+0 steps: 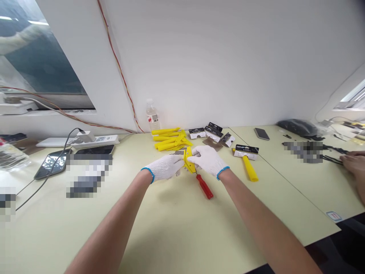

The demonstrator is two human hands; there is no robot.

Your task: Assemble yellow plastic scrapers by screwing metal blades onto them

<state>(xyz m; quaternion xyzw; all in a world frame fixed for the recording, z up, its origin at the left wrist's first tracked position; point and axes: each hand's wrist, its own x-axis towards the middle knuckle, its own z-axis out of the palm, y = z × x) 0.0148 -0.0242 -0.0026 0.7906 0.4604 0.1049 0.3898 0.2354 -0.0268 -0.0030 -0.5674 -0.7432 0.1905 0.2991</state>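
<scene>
Both of my hands wear white knit gloves. My left hand [164, 167] and my right hand [207, 160] meet at the middle of the table, fingers closed on a yellow plastic scraper handle [188, 160] held between them. A red-handled screwdriver [204, 185] lies on the table just below my right hand. Behind my hands sits a pile of yellow handles [169, 139]. To the right lies a finished scraper [247, 160] with a yellow handle and a black-and-white blade cover.
Several boxed blade covers [212, 133] and a water bottle [152, 116] stand near the wall. A power strip [95, 140] and phones [53, 163] lie at left. Another phone [261, 133] lies at right, where another person's hand [355, 165] rests on the neighbouring table.
</scene>
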